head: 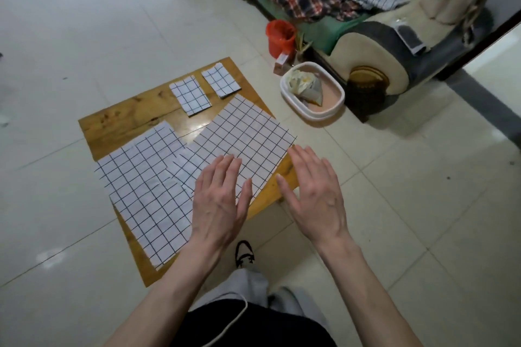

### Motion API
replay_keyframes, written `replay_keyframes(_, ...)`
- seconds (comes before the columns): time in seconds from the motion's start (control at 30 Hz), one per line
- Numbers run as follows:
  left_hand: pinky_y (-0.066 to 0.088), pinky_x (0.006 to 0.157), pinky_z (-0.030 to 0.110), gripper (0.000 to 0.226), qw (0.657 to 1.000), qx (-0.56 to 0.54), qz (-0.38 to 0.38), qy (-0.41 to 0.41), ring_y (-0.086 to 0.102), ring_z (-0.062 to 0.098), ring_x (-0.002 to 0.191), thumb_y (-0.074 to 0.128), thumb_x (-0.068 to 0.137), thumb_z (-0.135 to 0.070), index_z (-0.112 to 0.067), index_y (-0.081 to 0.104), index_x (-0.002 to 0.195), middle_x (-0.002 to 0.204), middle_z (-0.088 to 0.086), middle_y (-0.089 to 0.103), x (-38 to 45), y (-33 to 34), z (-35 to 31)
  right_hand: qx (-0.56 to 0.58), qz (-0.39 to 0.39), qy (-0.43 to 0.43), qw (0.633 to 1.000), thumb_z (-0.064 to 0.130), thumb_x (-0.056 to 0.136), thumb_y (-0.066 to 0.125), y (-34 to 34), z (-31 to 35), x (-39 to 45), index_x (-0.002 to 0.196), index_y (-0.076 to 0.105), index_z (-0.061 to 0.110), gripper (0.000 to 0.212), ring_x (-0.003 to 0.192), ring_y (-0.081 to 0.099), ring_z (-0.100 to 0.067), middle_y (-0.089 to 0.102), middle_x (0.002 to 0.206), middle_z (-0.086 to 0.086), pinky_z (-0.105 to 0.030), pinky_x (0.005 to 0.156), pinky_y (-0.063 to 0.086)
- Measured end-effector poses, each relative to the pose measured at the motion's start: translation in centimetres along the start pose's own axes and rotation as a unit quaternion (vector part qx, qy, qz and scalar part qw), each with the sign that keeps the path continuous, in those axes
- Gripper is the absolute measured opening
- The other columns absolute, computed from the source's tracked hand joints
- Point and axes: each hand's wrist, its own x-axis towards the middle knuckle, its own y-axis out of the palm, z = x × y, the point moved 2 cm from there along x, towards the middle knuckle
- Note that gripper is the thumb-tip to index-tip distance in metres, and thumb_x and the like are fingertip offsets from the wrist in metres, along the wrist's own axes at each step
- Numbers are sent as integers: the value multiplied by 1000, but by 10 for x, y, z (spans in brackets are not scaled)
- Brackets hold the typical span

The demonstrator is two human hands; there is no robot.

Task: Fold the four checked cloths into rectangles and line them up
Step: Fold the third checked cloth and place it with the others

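Observation:
On the low wooden table [127, 118] lie white cloths with a black check. Two small folded rectangles sit side by side at the far edge, one [190, 95] left of the other [221, 80]. A large cloth [248, 135] is spread flat at the right, and another large cloth [141, 191] lies at the left, overlapping it near the middle. My left hand [218, 200] hovers flat over the near corner of the right cloth, fingers apart. My right hand [315, 191] is open over the table's right edge, holding nothing.
A white basin [335, 87] with a crumpled bag stands on the tiled floor right of the table, with an orange bucket [279, 36] behind it. A sofa [375, 45] with plaid and striped cloths fills the far right. My foot [244, 253] is near the table's front.

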Motion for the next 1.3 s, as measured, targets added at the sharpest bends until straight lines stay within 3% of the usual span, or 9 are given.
replay_keyframes(0.27,39,118,47,52,999,23,-18,-42,46,28,143,45,107,-40,-7,55,146,147,13,57,30,20,11,9,31,-53,998,53,108,39,25,-2,53,156,42,13,62,154,33,-19,45,161,-6,-40,127,22)
replay_keyframes(0.53,36,121,43,51,991,32,-21,-129,45,25,143,45,107,-40,-10,54,147,149,11,56,61,49,17,34,51,-121,991,49,107,42,58,-26,114,158,38,12,63,154,33,-24,42,163,-9,-45,125,30)
replay_keyframes(0.7,38,120,46,52,978,25,-33,-205,44,25,145,43,108,-41,-10,54,147,149,10,56,81,77,22,53,95,-163,981,54,109,33,90,-43,150,159,37,12,66,155,32,-23,42,163,-9,-46,126,29)
replay_keyframes(0.9,39,119,47,50,957,-8,-51,-286,45,23,144,46,107,-39,-9,55,146,149,8,56,86,135,41,44,132,-212,967,48,108,45,159,-67,166,160,35,13,64,156,28,-20,39,165,-7,-45,127,27)
replay_keyframes(1.3,37,122,45,57,949,-30,-1,-315,37,17,151,36,107,-49,-16,50,151,155,3,50,52,293,99,-11,232,-221,947,60,107,32,330,-114,164,166,6,27,73,160,8,-14,14,173,3,-39,127,12)
